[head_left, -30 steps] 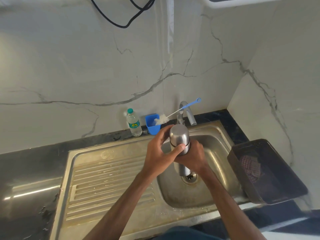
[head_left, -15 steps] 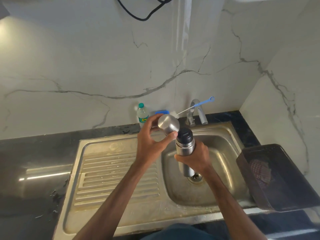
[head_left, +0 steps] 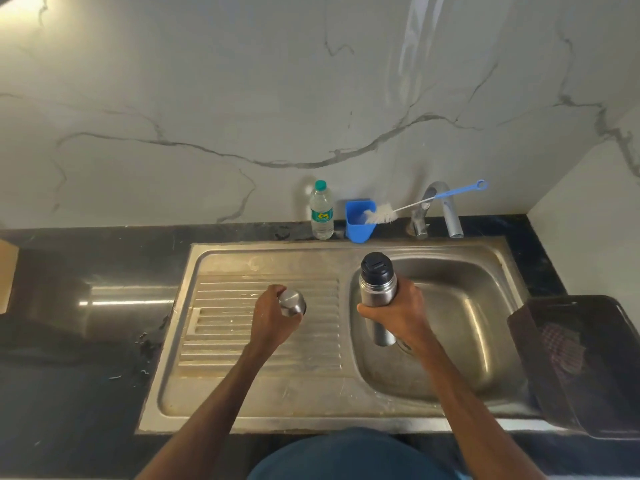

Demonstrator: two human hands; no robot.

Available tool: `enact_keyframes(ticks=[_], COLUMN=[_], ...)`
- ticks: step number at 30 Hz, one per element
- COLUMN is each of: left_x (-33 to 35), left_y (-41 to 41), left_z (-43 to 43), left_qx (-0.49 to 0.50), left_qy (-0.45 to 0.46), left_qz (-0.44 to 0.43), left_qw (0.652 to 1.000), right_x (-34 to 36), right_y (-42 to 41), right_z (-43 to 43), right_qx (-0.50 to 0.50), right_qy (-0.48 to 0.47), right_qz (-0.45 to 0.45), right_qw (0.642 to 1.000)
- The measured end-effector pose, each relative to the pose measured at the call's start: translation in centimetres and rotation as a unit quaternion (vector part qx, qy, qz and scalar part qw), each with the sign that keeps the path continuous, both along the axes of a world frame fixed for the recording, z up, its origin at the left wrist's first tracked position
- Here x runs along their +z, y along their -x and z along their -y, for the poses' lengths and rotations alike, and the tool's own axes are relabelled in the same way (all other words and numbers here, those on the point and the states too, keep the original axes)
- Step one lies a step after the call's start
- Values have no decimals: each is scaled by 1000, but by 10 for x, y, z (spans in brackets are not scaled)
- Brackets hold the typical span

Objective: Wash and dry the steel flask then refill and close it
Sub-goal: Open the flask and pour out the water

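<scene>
My right hand [head_left: 398,315] grips the steel flask [head_left: 376,292] upright over the sink basin [head_left: 460,317]. The flask's black inner stopper [head_left: 375,268] shows on top. My left hand [head_left: 273,317] holds the steel cup lid [head_left: 292,304] over the ribbed draining board [head_left: 242,337], left of the basin. I cannot tell whether the lid touches the board. A bottle brush [head_left: 382,214] with a blue handle rests in a blue cup [head_left: 360,220] at the back. The tap [head_left: 446,209] stands behind the basin with no water running.
A small plastic water bottle [head_left: 322,211] stands on the black counter by the blue cup. A dark tray [head_left: 595,393] holding a checked cloth [head_left: 562,344] sits at the right edge. Water drops lie on the counter left of the sink. A marble wall rises close behind.
My left hand unscrewed the steel cup lid from the flask and carried it left and down over the draining board. The right hand kept the flask over the basin.
</scene>
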State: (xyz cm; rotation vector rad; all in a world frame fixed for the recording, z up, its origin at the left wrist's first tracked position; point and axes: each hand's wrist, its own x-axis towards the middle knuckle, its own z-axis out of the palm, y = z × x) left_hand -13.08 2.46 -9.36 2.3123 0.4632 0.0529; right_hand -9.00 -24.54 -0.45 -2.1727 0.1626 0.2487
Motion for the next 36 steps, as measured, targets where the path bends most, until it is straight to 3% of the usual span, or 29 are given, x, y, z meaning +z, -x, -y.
enact_keyframes(ticks=[16, 29, 32, 36], left_x=[-51, -44, -34, 25], left_y=[5, -12, -16, -25], left_z=[-41, -44, -26, 20], left_qx=[60, 27, -13, -104], left_qy=[-58, -81, -112, -27], left_qz=[-56, -106, -54, 66], left_qw=[995, 991, 992, 992], right_x=[-16, -24, -24, -24], right_y=[1, 0, 1, 2], right_z=[1, 8, 10, 11], right_qx=[25, 26, 21, 25], right_qy=[-18, -17, -18, -21], right_qz=[5, 8, 11, 10], right_qw=[1000, 999, 1000, 999])
